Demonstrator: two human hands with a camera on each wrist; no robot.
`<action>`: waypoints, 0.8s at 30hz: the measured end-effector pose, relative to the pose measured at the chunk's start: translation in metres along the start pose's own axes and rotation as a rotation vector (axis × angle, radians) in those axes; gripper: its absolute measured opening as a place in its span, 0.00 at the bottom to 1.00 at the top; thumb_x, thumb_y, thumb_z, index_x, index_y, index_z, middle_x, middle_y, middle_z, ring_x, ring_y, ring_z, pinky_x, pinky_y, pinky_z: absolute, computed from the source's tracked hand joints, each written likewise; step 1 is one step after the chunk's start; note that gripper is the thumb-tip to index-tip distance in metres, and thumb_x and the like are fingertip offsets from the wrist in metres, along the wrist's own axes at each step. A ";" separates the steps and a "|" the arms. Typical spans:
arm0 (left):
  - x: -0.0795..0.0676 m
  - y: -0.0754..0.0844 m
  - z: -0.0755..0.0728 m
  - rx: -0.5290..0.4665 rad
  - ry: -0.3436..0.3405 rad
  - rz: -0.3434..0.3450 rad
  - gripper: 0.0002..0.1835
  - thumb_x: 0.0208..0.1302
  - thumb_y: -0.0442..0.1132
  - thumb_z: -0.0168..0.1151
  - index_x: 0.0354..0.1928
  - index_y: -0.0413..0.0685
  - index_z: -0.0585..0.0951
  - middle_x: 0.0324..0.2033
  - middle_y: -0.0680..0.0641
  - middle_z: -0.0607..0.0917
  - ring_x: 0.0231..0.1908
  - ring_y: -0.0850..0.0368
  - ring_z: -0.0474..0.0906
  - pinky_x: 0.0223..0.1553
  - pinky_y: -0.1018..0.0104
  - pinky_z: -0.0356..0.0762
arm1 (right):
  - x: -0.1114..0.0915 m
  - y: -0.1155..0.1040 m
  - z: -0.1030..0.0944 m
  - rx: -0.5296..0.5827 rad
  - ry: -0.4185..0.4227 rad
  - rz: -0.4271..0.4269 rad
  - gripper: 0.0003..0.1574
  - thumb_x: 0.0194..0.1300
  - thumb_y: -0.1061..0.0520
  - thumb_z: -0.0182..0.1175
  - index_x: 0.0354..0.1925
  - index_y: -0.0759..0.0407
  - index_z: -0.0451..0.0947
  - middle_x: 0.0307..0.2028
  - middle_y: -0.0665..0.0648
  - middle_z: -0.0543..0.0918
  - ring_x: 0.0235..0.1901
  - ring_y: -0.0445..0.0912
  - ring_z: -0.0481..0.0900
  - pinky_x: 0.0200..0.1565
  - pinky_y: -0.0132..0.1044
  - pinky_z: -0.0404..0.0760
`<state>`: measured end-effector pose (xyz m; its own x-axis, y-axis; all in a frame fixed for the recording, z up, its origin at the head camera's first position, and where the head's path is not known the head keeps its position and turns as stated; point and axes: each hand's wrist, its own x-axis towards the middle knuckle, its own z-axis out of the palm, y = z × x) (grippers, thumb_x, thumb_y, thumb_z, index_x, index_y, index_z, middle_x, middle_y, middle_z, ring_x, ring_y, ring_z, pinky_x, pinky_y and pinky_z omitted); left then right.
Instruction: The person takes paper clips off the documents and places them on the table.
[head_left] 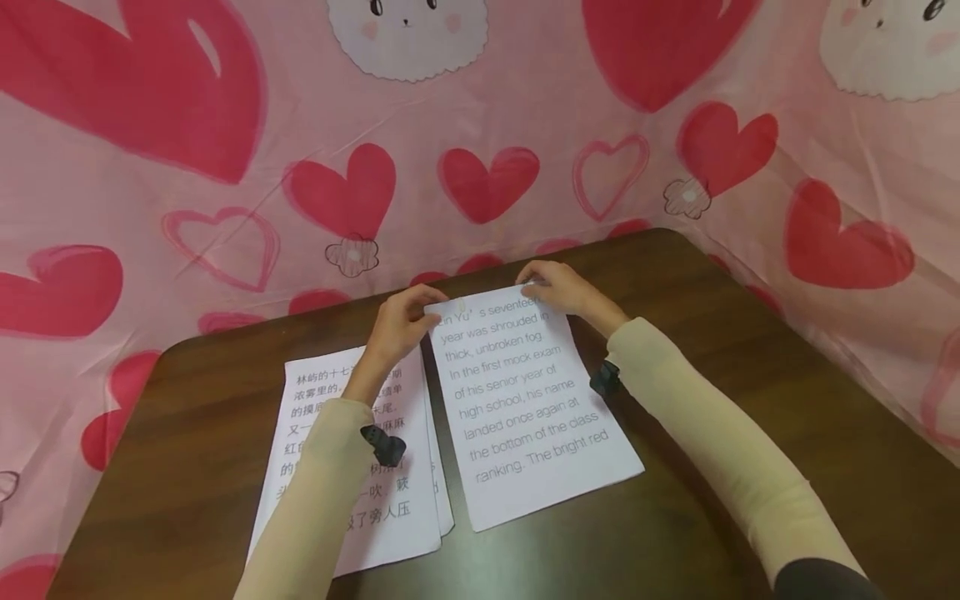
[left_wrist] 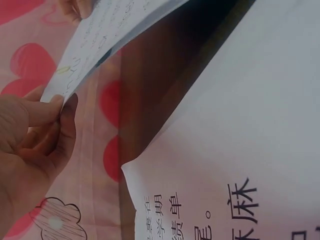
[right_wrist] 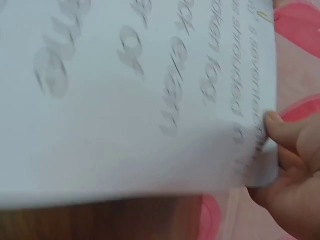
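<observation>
Both hands hold a thin set of paper sheets (head_left: 517, 408) printed with large English text, by its top corners. At the top left corner, my left hand (head_left: 401, 325) pinches the paper between thumb and fingers, as the left wrist view also shows. My right hand (right_wrist: 295, 165) grips the top right corner, thumb on the printed face. A small yellowish paper clip (left_wrist: 63, 69) sits on the top edge between the hands. Under my left forearm lies a second set of sheets (head_left: 300, 467) with Chinese print, partly hidden by the sleeve; other pages peek out at its right side.
The dark brown wooden table (head_left: 187, 467) has rounded far corners. Right behind it hangs a pink cloth (head_left: 517, 108) with red hearts, which continues along the right side. Small black devices (head_left: 384, 446) are worn at both wrists.
</observation>
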<state>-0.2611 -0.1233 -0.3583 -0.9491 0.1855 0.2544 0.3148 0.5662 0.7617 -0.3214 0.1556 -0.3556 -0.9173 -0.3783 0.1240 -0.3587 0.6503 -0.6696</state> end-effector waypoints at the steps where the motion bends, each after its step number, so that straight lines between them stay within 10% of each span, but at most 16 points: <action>1: 0.000 0.001 0.000 -0.003 0.004 0.004 0.14 0.67 0.28 0.61 0.52 0.45 0.83 0.53 0.38 0.84 0.44 0.40 0.86 0.51 0.49 0.85 | 0.000 0.000 0.002 0.033 0.036 0.016 0.14 0.72 0.60 0.57 0.52 0.65 0.78 0.53 0.68 0.82 0.54 0.59 0.78 0.62 0.53 0.74; 11: -0.007 0.002 -0.002 -0.009 0.035 -0.003 0.13 0.67 0.29 0.62 0.52 0.45 0.83 0.51 0.39 0.86 0.40 0.45 0.84 0.41 0.64 0.81 | -0.005 0.000 0.005 0.355 0.354 0.126 0.15 0.73 0.60 0.56 0.54 0.66 0.78 0.48 0.70 0.86 0.52 0.58 0.84 0.50 0.35 0.76; 24: -0.009 -0.004 -0.005 0.010 0.049 -0.037 0.14 0.67 0.30 0.62 0.52 0.47 0.84 0.53 0.41 0.85 0.41 0.46 0.82 0.42 0.67 0.78 | -0.032 0.046 -0.047 -0.093 0.209 0.126 0.14 0.68 0.57 0.64 0.49 0.63 0.82 0.42 0.66 0.88 0.44 0.57 0.83 0.46 0.47 0.78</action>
<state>-0.2538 -0.1312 -0.3610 -0.9589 0.1242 0.2553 0.2789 0.5799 0.7654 -0.3165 0.2287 -0.3555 -0.9681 -0.1522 0.1990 -0.2447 0.7451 -0.6205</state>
